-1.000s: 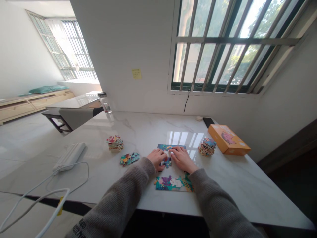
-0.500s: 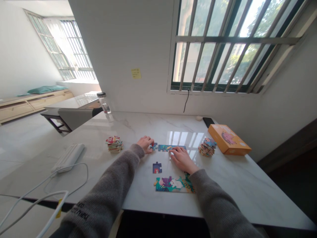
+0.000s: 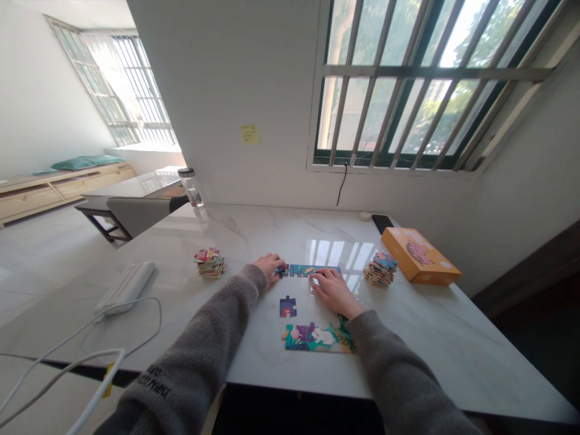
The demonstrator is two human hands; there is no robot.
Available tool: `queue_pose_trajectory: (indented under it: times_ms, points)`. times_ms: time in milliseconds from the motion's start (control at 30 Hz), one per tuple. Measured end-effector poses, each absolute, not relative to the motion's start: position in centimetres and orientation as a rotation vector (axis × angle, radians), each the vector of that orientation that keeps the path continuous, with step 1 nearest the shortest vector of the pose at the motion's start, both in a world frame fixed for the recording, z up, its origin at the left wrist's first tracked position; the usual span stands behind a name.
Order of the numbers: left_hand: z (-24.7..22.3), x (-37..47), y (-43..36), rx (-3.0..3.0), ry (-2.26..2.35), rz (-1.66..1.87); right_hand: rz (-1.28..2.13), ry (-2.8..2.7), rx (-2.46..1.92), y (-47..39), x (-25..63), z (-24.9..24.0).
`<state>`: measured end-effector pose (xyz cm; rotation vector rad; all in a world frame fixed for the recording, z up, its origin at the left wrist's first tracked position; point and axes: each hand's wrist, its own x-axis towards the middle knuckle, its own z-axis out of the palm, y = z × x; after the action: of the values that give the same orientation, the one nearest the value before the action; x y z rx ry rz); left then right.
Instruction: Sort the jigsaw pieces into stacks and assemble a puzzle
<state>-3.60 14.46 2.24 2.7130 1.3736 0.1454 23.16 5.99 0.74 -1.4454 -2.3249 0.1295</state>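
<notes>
My left hand [image 3: 270, 266] is closed on a small blue puzzle piece [image 3: 284, 272], mostly covered by the fingers, at the left end of a joined blue puzzle strip [image 3: 299, 270]. Whether the two interlock I cannot tell. My right hand [image 3: 334, 291] lies over the strip's right part, fingers stretched out and fingertips on it. A single dark blue puzzle piece [image 3: 287, 307] with a red figure lies below, between my hands. Nearer the table's front edge is another joined strip [image 3: 317, 337] with a white rabbit, its right end partly under my right sleeve.
Piles of puzzle pieces stand on the left [image 3: 210, 263] and right [image 3: 380, 269]. An orange box [image 3: 420, 256] and a black phone [image 3: 383, 224] are at the right. A white power strip [image 3: 127, 287] with cables lies left; a clear bottle [image 3: 192, 188] stands at the far left corner.
My left hand has moved slightly right with its puzzle piece, closing the gap to the blue strip. My right hand has stayed in place.
</notes>
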Motion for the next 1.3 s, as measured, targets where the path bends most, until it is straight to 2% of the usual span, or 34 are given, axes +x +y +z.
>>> queue_pose_trajectory:
  times_ms: [233,667,800,1000,1300]
  points:
    - [3.1,-4.3,13.1,2.717,1.475,0.083,0.128,-2.327,-1.446,6.1,23.2,0.5]
    - [3.8,-4.9,8.1,2.779,1.354,-0.032,0.103,-2.34,-1.434,6.2,23.2,0.5]
    - [4.3,-6.4,7.3,2.752,1.309,0.11,0.103,-2.334,-1.432,6.1,23.1,0.6]
    - [5.3,-12.2,5.9,2.67,1.517,0.314,0.077,-2.352,-1.434,6.2,23.2,0.5]
    - [1.8,-17.5,3.8,2.533,1.653,0.38,0.07,-2.347,-1.438,6.4,23.1,0.2]
